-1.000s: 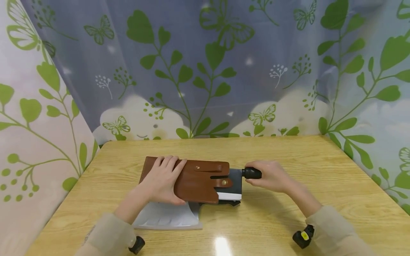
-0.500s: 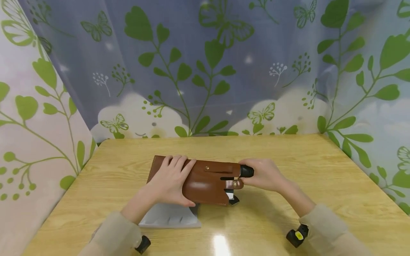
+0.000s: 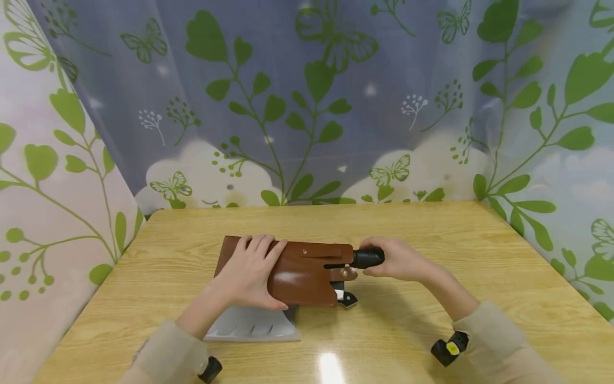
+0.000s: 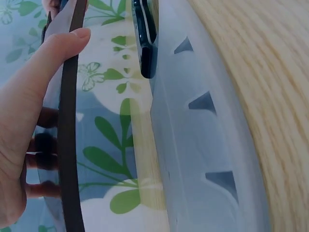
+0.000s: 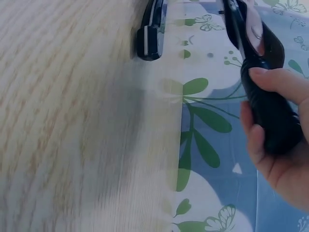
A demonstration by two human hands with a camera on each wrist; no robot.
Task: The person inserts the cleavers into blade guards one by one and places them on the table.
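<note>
My left hand (image 3: 247,274) grips a brown leather sheath (image 3: 302,285) from its left part, thumb along the near edge and fingers over the top. Inside the sheath sits a cleaver, its blade hidden by the leather. The cleaver's black handle (image 3: 366,258) sticks out on the right, and my right hand (image 3: 394,258) is curled round it. A snap strap (image 3: 344,274) hangs loose just below the handle. In the left wrist view the sheath (image 4: 70,145) stands raised over a second knife with a broad pale, notched blade part (image 4: 207,125) and a black handle (image 4: 147,60).
The second knife lies on the wooden table (image 3: 393,336), partly under the sheath, with its black handle end (image 3: 349,300) poking out. A patterned curtain (image 3: 316,106) hangs behind the table and along both sides. Small cameras, one black with a yellow mark (image 3: 451,349), sit at the cuffs.
The cleaver's blade, earlier showing between sheath and handle, has slid into the sheath. Since the middle frame, the sheath has shifted slightly left and more of the handle shows.
</note>
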